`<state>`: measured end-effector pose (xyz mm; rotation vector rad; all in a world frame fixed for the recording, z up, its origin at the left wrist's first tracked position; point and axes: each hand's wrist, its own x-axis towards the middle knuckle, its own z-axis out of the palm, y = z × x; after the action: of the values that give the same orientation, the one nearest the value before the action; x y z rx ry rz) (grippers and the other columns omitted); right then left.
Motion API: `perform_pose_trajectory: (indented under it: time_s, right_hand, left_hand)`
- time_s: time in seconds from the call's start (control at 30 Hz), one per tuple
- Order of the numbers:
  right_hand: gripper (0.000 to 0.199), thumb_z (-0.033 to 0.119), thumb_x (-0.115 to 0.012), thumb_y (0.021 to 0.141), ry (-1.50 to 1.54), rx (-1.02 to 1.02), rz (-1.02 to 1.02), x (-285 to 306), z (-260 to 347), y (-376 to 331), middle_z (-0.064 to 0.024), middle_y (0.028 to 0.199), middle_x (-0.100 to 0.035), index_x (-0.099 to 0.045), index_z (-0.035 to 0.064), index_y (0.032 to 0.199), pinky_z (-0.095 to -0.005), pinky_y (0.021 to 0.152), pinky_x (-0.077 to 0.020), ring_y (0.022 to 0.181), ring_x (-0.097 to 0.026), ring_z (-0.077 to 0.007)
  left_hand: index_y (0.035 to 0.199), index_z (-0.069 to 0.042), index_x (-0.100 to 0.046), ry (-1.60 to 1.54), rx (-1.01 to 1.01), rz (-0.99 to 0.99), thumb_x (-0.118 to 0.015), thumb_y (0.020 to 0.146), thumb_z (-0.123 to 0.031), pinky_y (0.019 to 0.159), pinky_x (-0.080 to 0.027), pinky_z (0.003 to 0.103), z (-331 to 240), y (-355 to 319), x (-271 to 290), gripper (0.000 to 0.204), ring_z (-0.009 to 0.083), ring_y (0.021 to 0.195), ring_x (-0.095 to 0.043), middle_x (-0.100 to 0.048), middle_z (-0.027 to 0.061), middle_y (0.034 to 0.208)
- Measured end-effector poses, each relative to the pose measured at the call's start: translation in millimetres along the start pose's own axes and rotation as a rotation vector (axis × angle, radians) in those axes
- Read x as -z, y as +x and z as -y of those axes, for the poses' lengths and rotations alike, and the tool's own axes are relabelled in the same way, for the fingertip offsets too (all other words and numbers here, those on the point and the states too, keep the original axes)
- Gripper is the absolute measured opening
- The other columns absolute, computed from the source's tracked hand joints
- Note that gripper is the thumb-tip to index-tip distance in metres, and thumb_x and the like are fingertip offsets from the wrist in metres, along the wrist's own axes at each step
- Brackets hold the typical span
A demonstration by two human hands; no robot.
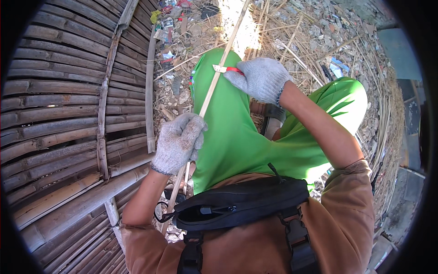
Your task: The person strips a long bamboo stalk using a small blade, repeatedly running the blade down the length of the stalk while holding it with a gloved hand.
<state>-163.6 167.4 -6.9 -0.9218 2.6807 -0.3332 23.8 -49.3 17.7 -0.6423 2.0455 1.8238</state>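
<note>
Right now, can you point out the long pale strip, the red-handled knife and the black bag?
Long pale strip point(211, 91): head view, on its flat length, near the middle.
Red-handled knife point(233, 70): head view, on the red handle.
Black bag point(255, 198): head view, on its fabric panel.

gloves point(263, 78) were light grey, stick point(211, 93) was pale tan, knife point(228, 69) was red-handled, trousers point(223, 118) were super bright green, shirt point(248, 252) was plain brown, bag point(255, 203) was black, wall point(68, 86) was kinda stripy grey-brown
</note>
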Motion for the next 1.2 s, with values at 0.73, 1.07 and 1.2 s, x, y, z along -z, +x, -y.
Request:
perform_pose_trajectory:
  time_s: [0.73, 1.07, 1.2]
  right_hand:
    - [0.070, 0.070, -0.057, 0.102, 0.714, -0.119, -0.365, 27.4, -25.9, 35.2, -0.0076, 0.076, -0.065, -0.067, 0.0005, 0.100, -0.0368, 0.067, -0.0512, 0.067, -0.061, -0.0183]
    - [0.039, 0.041, -0.071, 0.101, 0.656, -0.017, -0.446, 38.6, -33.0, 15.8, -0.0074, 0.089, -0.067, -0.070, 0.0042, 0.114, -0.0360, 0.077, -0.0527, 0.080, -0.062, -0.0168]
    - [0.040, 0.042, -0.071, 0.101, 0.624, -0.060, -0.516, 32.3, -43.8, 17.2, -0.0091, 0.088, -0.067, -0.069, 0.0036, 0.114, -0.0362, 0.077, -0.0527, 0.080, -0.063, -0.0181]
  left_hand:
    - [0.108, -0.002, -0.068, -0.066, -0.007, 0.051, -0.058, 0.113, -0.027, 0.043, -0.041, 0.023, 22.8, -47.1, 19.2, 0.027, 0.0047, 0.049, -0.050, -0.058, -0.0007, 0.065]
    - [0.108, 0.000, -0.070, -0.051, -0.017, 0.190, -0.060, 0.112, -0.030, 0.041, -0.041, 0.025, 18.0, 5.3, -10.7, 0.031, 0.0091, 0.046, -0.050, -0.058, 0.0011, 0.064]
    - [0.112, 0.001, -0.068, -0.123, 0.045, 0.260, -0.061, 0.111, -0.030, 0.044, -0.043, 0.026, 10.0, 14.2, -12.6, 0.032, 0.0108, 0.049, -0.053, -0.059, 0.0024, 0.067]
